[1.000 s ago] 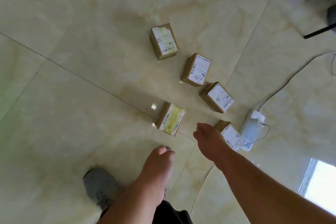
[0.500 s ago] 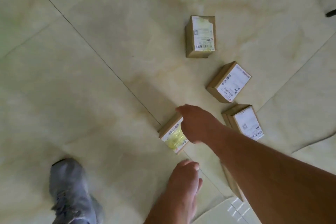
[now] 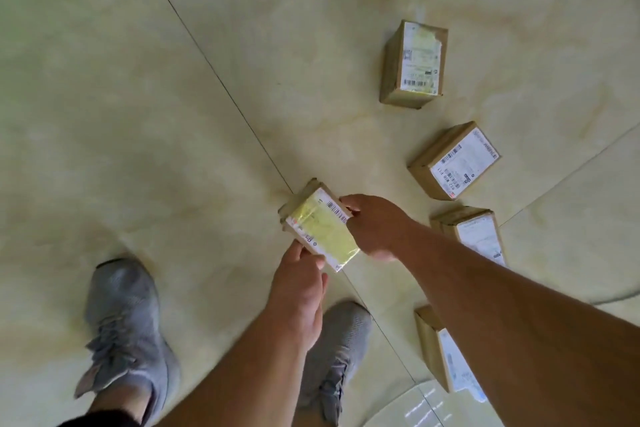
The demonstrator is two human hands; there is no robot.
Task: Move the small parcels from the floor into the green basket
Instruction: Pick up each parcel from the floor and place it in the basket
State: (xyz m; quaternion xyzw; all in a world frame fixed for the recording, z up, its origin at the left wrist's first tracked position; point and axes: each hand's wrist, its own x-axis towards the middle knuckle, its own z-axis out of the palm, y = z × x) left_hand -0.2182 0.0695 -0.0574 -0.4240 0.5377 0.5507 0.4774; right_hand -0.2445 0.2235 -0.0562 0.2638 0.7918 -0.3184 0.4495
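Both hands meet at one small parcel [image 3: 320, 229], a brown cardboard box with a yellow-taped label on its top face. Right hand [image 3: 375, 227] grips it from the right side, fingers wrapped over the far edge near the barcode and the palm against the side wall. Left hand [image 3: 301, 295] comes up from below, its fingertips pinching the near left corner of the same box. Whether the box is lifted clear of the floor [image 3: 173, 114] or just touching it, I cannot tell.

Taking this held parcel as the landmark: a second parcel [image 3: 414, 62] stands well beyond it and to the right, label up, apart from the others. A third parcel [image 3: 455, 161] lies to the right and a little farther away, turned at an angle, with a white barcode label on top. A fourth parcel [image 3: 474, 232] sits just right of the held one, partly hidden behind the right forearm. A fifth parcel [image 3: 440, 347] lies nearer the person and to the right, also half covered by that forearm.

Two grey knit shoes stand on the pale tiles nearer than the held parcel: the left shoe [image 3: 121, 322] well to its left, the right shoe [image 3: 339, 347] almost directly below it, partly behind the left forearm. A dark tile seam runs diagonally across the floor and passes under the held parcel.
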